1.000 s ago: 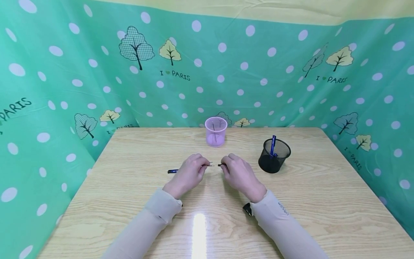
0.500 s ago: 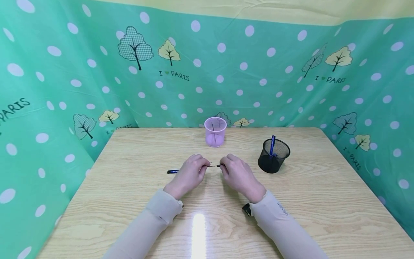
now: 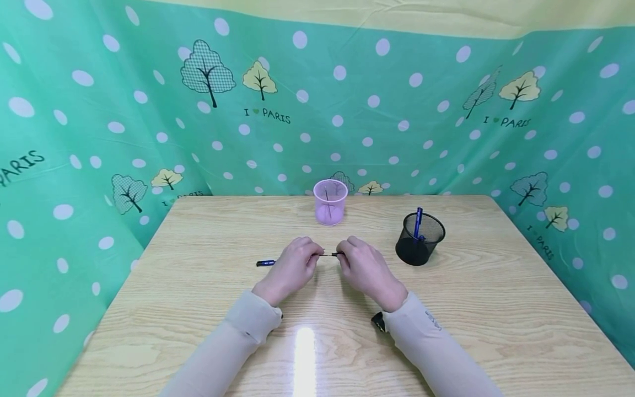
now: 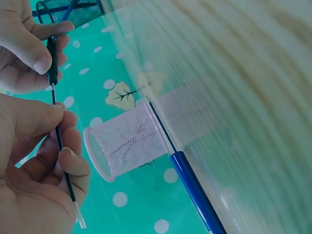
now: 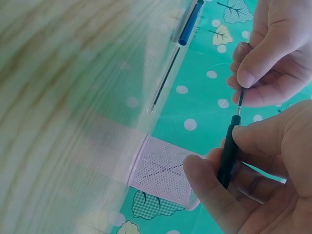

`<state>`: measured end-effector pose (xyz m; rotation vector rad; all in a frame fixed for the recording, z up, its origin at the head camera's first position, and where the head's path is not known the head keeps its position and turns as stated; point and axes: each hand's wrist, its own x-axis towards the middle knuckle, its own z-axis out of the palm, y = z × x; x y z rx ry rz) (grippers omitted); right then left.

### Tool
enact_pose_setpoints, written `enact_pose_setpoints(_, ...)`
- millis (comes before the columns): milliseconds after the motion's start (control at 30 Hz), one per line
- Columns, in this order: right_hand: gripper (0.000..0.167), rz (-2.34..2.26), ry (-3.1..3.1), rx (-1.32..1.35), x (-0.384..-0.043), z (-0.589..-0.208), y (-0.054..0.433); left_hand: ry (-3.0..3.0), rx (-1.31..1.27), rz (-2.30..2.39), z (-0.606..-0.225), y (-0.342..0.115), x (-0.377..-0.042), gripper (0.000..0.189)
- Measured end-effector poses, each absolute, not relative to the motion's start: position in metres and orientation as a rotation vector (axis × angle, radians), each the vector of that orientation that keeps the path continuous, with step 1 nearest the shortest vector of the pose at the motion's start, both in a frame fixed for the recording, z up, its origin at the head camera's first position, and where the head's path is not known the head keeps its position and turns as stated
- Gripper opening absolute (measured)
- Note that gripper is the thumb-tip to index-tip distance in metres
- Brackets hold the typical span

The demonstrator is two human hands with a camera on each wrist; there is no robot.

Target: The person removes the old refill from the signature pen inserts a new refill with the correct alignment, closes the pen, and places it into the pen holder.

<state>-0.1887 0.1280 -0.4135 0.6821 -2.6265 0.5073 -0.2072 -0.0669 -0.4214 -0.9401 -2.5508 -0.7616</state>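
Observation:
My left hand point(image 3: 294, 263) pinches a thin black pen refill point(image 4: 59, 134) between thumb and fingers; its clear tail end sticks out below the palm in the left wrist view. My right hand point(image 3: 364, 267) holds a short black pen grip section point(image 5: 227, 153) with a ribbed end. The refill's metal tip meets the end of this grip section, in line with it. On the table by my left hand lies a blue pen barrel point(image 4: 192, 187), partly covered by that hand in the head view. A second refill point(image 5: 165, 80) projects from the barrel's end.
A pink mesh pen cup point(image 3: 330, 212) with thin dark sticks inside stands at the back middle of the wooden table point(image 3: 208, 331). To the right is a black mesh pen cup point(image 3: 413, 252) holding blue pen parts point(image 3: 418, 223). A patterned green curtain point(image 3: 317, 154) hangs behind.
My hands have drawn slightly closer together, the refill's tip nearing the black grip section until the gap is hardly visible. The cups and the blue barrel stay where they were.

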Motion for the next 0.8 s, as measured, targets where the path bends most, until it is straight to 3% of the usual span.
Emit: enact_pose_setpoints(800,0.004,0.500,-2.636,0.683,-0.1877,-0.4123,0.1268,-2.600,-0.904,-0.810,-0.4162,-0.0625,-0.2049,0.010)
